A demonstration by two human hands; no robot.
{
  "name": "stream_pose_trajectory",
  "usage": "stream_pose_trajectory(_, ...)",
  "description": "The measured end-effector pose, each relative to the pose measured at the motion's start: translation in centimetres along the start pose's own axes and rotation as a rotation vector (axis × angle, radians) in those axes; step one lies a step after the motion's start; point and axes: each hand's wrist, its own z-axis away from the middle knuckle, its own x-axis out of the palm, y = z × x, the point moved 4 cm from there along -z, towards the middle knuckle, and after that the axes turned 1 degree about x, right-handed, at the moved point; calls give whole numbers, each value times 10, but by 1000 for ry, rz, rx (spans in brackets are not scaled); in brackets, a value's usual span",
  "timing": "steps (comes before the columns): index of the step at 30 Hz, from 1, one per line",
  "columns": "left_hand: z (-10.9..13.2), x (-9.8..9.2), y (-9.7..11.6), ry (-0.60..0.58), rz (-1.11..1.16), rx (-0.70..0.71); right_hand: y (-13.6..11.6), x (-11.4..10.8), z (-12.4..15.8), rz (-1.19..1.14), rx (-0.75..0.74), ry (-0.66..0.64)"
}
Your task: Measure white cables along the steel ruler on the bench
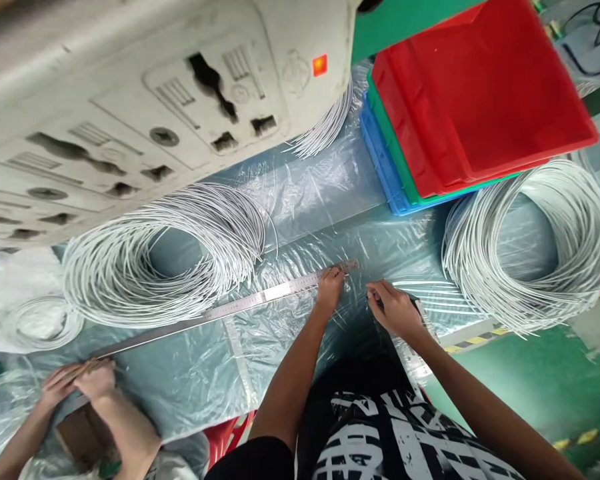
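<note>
A long steel ruler [240, 308] lies slanted across clear plastic sheeting [310, 200]. My left hand [330, 288] presses on its right end, fingers bent onto the metal. My right hand [394, 310] is just right of it, fingers pinched on the plastic sheet; whether it holds a small tool I cannot tell. At the ruler's far left end, another person's two hands [80, 383] hold it down.
Large coils of white cable lie at left [165, 257] and right [530, 247], a small coil [43, 323] at far left. Stacked red, green and blue bins [480, 100] stand at the back right. A big white power strip [145, 107] hangs overhead. Green floor [545, 380] shows at right.
</note>
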Motion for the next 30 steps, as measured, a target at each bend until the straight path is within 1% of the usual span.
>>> stream_pose_trajectory(4,1,1,-2,10,3,37,5,1,4,-33,18,-15)
stream_pose_trajectory(6,1,1,-2,13,5,69,15,5,-3,-105,55,-81)
stream_pose_trajectory(8,2,2,-2,23,8,91,28,12,-22,-168,96,-194)
stream_pose_trajectory(10,2,2,-3,41,13,93,40,22,-51,-116,112,-287)
stream_pose_trajectory(13,-3,5,-5,71,22,63,49,38,-98,49,97,-335)
stream_pose_trajectory(15,-9,9,-5,71,45,52,48,49,-118,83,82,-354)
stream_pose_trajectory(16,-13,12,-4,62,63,55,46,54,-124,87,78,-361)
stream_pose_trajectory(19,-21,22,0,38,121,84,42,62,-125,115,76,-361)
stream_pose_trajectory(22,-20,27,2,79,156,67,41,61,-117,130,72,-343)
stream_pose_trajectory(26,-11,26,0,115,188,49,43,59,-111,131,68,-309)
stream_pose_trajectory(28,-9,24,0,104,213,73,45,60,-111,135,75,-290)
stream_pose_trajectory(30,-11,21,0,69,236,90,45,61,-112,137,80,-273)
